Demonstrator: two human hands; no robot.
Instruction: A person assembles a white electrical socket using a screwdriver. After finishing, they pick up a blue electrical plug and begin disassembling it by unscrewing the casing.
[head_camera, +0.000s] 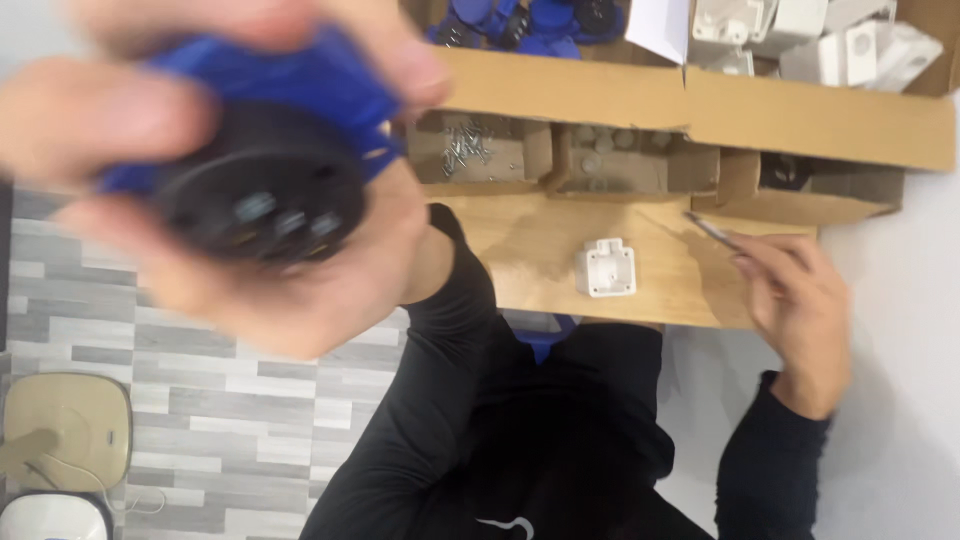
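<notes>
My left hand (300, 290) is raised close to the camera and blurred. It grips a round part with a blue housing (290, 80) and a black face (265, 185) that has small contacts. My right hand (800, 300) rests over the right end of the wooden board (530, 250) and holds a thin metal tool (710, 230) whose tip points up and left. A small white plastic box (605, 268) sits on the board between the two hands, touched by neither.
Three small cardboard trays stand behind the board: screws (465, 145), small round pieces (610, 150), black parts (790, 170). A large cardboard box (800, 110) behind holds blue parts (520, 20) and white housings (830, 45). Grey floor tiles (200, 400) and a beige object (65, 430) lie lower left.
</notes>
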